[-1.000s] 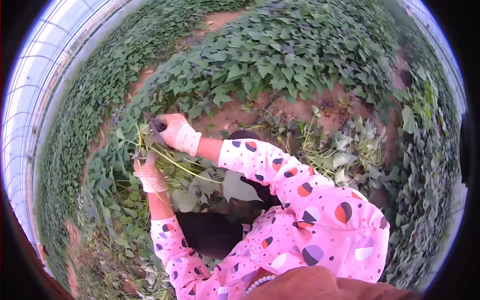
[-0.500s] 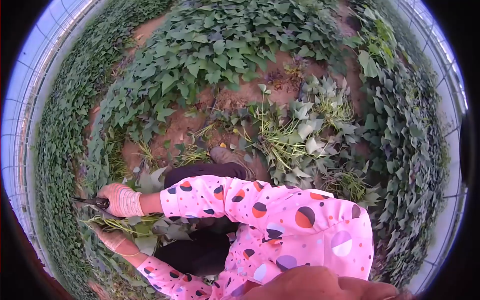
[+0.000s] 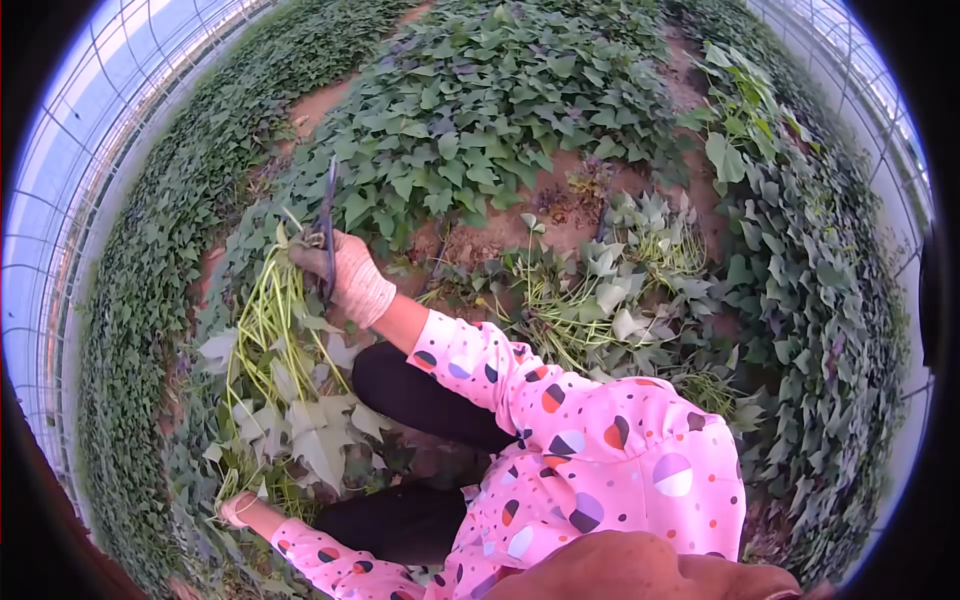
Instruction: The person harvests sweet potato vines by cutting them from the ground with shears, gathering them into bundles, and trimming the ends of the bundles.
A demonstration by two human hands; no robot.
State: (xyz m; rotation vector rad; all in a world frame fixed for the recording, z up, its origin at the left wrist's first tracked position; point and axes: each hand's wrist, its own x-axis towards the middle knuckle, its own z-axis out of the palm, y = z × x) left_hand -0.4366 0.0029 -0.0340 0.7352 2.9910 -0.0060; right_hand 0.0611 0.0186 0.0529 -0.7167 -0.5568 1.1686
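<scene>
My right hand (image 3: 350, 278), in a pale glove with a dirty fingertip area, is closed around dark scissors (image 3: 328, 205), whose long part points up. The same hand grips the top of a bunch of leafy vine cuttings (image 3: 268, 320). Their yellow-green stems hang down, with pale leaf undersides (image 3: 318, 440) showing at the lower end. Lower down, my gloved left hand (image 3: 238, 510) is closed at some vine stems, its fingers partly hidden by greenery.
Cut vines (image 3: 590, 310) lie in a heap on brown soil (image 3: 480, 245) to the right. Dense leafy rows (image 3: 470, 110) grow ahead and along both sides. My dark-trousered knee (image 3: 420, 395) is beside the bunch. A greenhouse frame (image 3: 110, 110) curves around the edges.
My right hand has risen up and to the right with the scissors, now lifting the bunch of vine cuttings. My left hand has moved down, away from the right one.
</scene>
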